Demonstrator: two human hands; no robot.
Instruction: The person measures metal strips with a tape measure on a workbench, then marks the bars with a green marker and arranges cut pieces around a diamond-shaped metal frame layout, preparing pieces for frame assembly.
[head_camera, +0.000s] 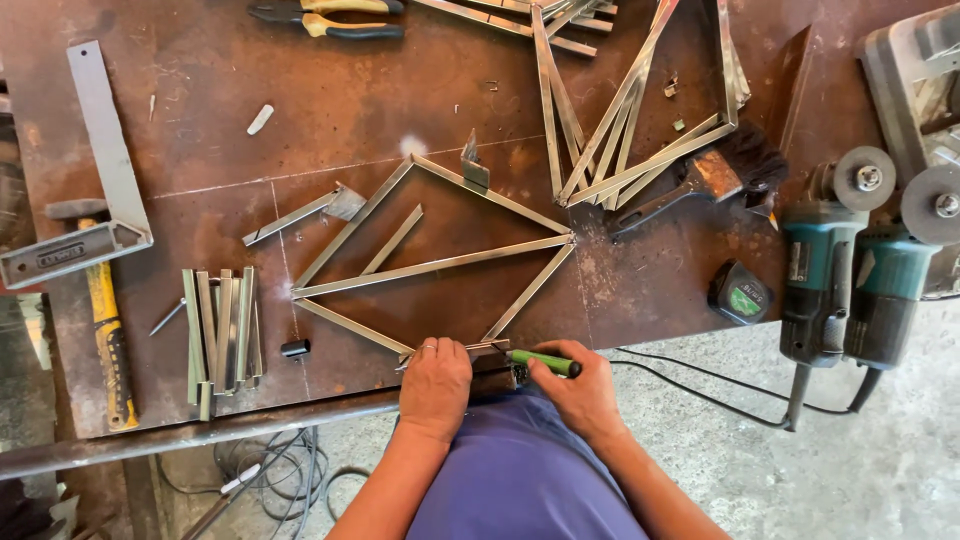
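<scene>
Left hand: we press our left hand (435, 385) palm-down, fingers together, on the near corner of the frame (430, 265) at the table's front edge; a ring shows on one finger.
Right hand: our right hand (580, 390) is wrapped round a green-handled tool (545, 362), its tip pointing left at the same corner; what kind of tool it is we cannot tell.
Frame: we see a kite-shaped outline of thin steel strips lying flat in the middle of the table (380, 110), with a cross strip from left point to right point and a short loose strip inside it.
Left of frame: a bundle of short strips (222, 340) lies near the edge, a small black cylinder (295, 348) just beside it.
Far left: a steel square (100, 170) lies over a yellow-handled hammer (108, 340).
Back: pliers (330, 18) and a stack of finished frames (640, 110).
Right: a brush (715, 175), a tape measure (740, 295) and two teal grinders (850, 270) side by side at the table's end.
</scene>
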